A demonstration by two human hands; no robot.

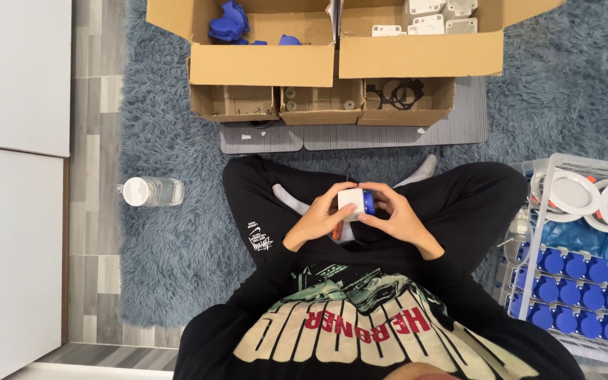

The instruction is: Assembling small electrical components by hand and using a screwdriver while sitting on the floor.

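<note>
While both hands pinch the white part [350, 203], seat the blue cap [368, 202].
Left hand [316, 222] braces; right hand [399, 218] should press squarely.

A shaggy blue-grey rug [177, 232] bears cardboard boxes [262, 63], a water bottle [150, 191] and a wire basket [529, 232].

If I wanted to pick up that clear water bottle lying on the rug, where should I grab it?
Probably around the clear middle of the water bottle, coming down from above. It lies on its side on the rug, white cap toward the floorboards, so the round body is exposed with nothing beside it.
</note>
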